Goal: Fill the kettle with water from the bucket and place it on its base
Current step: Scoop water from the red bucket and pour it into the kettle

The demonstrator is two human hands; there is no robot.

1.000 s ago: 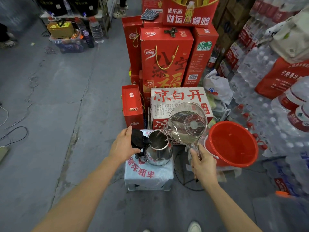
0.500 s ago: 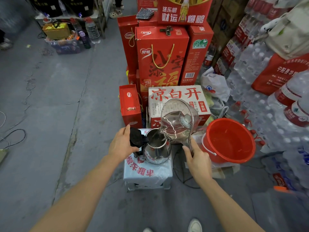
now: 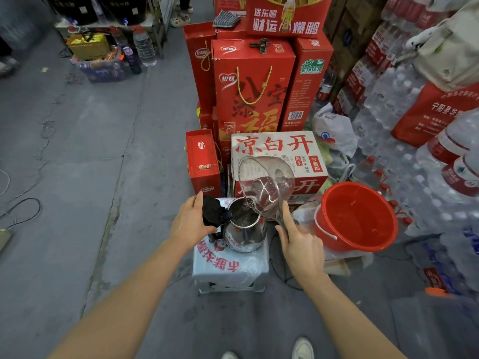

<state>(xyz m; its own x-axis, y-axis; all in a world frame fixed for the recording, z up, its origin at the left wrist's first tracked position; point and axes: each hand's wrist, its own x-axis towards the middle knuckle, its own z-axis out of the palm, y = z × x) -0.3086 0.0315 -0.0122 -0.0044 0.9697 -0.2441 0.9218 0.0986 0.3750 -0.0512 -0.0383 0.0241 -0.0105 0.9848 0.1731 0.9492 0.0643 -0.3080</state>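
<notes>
A steel kettle (image 3: pixel 245 233) stands on a small stool wrapped in white plastic (image 3: pixel 228 268), its black lid (image 3: pixel 211 211) swung open. My left hand (image 3: pixel 190 222) holds that lid back. My right hand (image 3: pixel 302 244) grips the handle of a clear plastic scoop (image 3: pixel 267 187), tilted steeply with its lip over the kettle's mouth, and water runs into the kettle. The red bucket (image 3: pixel 356 216) stands just right of the stool, tilted toward me. The kettle's base is hidden.
Red gift boxes (image 3: pixel 252 92) and a white carton (image 3: pixel 278 156) are stacked right behind the stool. Shrink-wrapped water bottles (image 3: pixel 414 151) fill the right side. A black cable (image 3: pixel 274 265) loops on the grey floor by the stool. My shoes (image 3: pixel 302 348) are below.
The scoop has tipped further over the kettle's mouth and holds less water. My left hand stays on the lid.
</notes>
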